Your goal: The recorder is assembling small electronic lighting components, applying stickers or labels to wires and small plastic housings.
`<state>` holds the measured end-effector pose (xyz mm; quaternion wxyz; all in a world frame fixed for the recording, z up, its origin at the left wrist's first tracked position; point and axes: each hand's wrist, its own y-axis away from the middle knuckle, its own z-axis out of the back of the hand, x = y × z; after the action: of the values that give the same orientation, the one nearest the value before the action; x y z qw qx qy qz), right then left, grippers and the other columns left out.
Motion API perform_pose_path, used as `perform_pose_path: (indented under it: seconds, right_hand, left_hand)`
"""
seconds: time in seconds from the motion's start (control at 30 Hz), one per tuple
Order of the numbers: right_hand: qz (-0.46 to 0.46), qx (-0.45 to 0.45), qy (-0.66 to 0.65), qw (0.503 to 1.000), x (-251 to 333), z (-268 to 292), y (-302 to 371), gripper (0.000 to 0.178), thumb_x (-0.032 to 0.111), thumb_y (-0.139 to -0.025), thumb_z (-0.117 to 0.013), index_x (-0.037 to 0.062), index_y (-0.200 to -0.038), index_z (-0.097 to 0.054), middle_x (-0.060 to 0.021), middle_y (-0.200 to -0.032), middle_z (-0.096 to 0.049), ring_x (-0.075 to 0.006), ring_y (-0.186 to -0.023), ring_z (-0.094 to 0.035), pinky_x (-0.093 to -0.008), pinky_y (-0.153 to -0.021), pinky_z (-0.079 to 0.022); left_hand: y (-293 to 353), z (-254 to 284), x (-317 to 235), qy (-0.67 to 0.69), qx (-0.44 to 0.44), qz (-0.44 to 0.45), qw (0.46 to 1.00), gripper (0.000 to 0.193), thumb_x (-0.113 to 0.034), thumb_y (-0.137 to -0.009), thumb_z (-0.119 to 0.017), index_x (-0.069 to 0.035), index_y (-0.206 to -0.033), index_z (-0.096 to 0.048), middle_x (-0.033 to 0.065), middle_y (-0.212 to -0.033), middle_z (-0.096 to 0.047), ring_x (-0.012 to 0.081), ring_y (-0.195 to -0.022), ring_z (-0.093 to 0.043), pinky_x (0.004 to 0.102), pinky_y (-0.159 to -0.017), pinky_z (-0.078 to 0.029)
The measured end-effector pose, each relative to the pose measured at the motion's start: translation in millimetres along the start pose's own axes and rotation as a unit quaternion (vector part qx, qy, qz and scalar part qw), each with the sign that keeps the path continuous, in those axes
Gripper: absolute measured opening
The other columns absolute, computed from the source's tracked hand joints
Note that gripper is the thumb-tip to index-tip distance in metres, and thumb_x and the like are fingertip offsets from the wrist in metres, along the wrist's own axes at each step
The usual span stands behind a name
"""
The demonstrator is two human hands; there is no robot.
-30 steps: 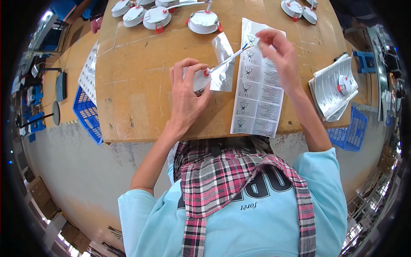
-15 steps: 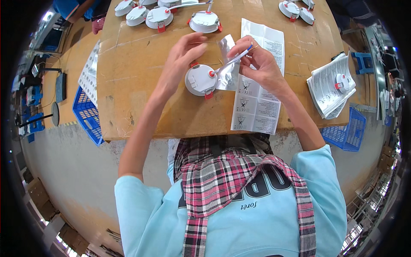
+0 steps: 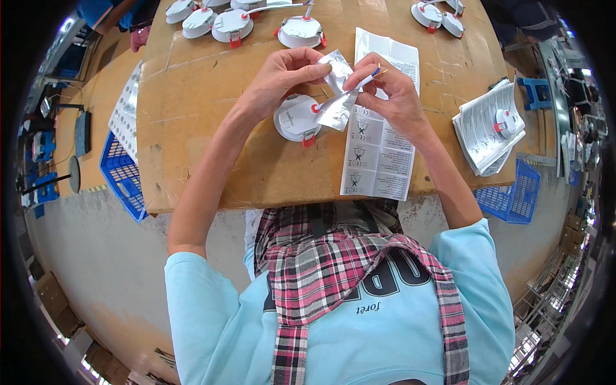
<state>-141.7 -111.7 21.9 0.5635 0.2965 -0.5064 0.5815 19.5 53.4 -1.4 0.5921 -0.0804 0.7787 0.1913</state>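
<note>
A round white downlight with red clips lies on the table in front of me. A short white cable with bare blue and brown wire ends runs from it. A strip of silver foil tape is bent around this cable. My left hand pinches the foil's upper end between thumb and fingertips. My right hand grips the cable near its wire ends, its fingers against the foil. Under the right hand lies an unfolded printed leaflet, partly covered.
Several more downlights sit at the table's far left, others at the far right. A leaflet stack with a small white lamp on top rests on the right. Blue baskets stand beside the table. Another person's arm shows far left.
My left hand has moved right and taken hold of the foil. The foil's lower part has lifted and folded toward the cable. The right hand keeps its grip on the cable.
</note>
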Motion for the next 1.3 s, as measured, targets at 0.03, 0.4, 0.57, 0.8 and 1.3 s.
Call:
perform_pose_path:
  seconds: [0.03, 0.4, 0.57, 0.8, 1.3]
  right_hand:
    - [0.001, 0.003, 0.009, 1.0, 0, 1, -1, 0.016, -0.001, -0.076, -0.071, 0.0084, -0.089, -0.07, 0.0036, -0.091, -0.06, -0.0044, -0.064, -0.044, -0.0192, -0.059, -0.04]
    - [0.027, 0.024, 0.024, 0.999, -2, 11, -6, 0.011, 0.009, -0.082, -0.07, 0.0072, -0.093, -0.071, 0.0001, -0.088, -0.065, -0.0067, -0.07, -0.054, -0.0209, -0.061, -0.043]
    - [-0.01, 0.012, 0.013, 1.0, 10, 1, -7, 0.02, 0.009, -0.081, -0.071, 0.008, -0.101, -0.07, 0.0004, -0.084, -0.063, -0.0088, -0.067, -0.054, -0.0226, -0.063, -0.044]
    - [0.072, -0.002, 0.131, 0.989, 14, 8, -13, 0.017, 0.01, -0.079, -0.073, 0.0076, -0.096, -0.068, -0.0012, -0.094, -0.057, -0.0133, -0.084, -0.057, -0.0263, -0.075, -0.046]
    - [-0.1, -0.018, 0.09, 0.991, 48, 1, -11, 0.021, 0.017, -0.088, -0.063, -0.004, -0.087, -0.064, -0.0075, -0.072, -0.064, -0.0114, -0.065, -0.058, -0.029, -0.063, -0.047]
  left_hand:
    - [2, 1, 1, 0.0, -0.006, -0.01, 1.0, 0.015, -0.02, -0.091, -0.064, -0.006, -0.096, -0.064, -0.0003, -0.094, -0.064, 0.0078, -0.087, -0.061, 0.0226, -0.08, -0.05]
    - [44, -22, 9, -0.288, -0.027, -0.113, 0.951, 0.08, -0.013, -0.075, -0.076, -0.005, -0.142, -0.032, 0.0088, -0.105, -0.06, 0.0208, -0.102, -0.059, 0.0351, -0.094, -0.045]
    - [48, -20, 12, -0.278, -0.054, -0.109, 0.953, 0.069, -0.001, -0.076, -0.069, -0.007, -0.138, -0.04, 0.0069, -0.103, -0.06, 0.0173, -0.099, -0.058, 0.0312, -0.091, -0.046]
    - [47, -12, 11, -0.216, 0.014, -0.145, 0.965, 0.027, -0.01, -0.085, -0.064, -0.001, -0.11, -0.062, 0.0052, -0.096, -0.064, 0.0144, -0.091, -0.061, 0.0297, -0.081, -0.049]
    - [56, -30, 0, -0.163, -0.095, -0.102, 0.977, 0.019, -0.017, -0.093, -0.058, 0.001, -0.094, -0.064, 0.0043, -0.088, -0.06, 0.0157, -0.082, -0.062, 0.0276, -0.074, -0.047]
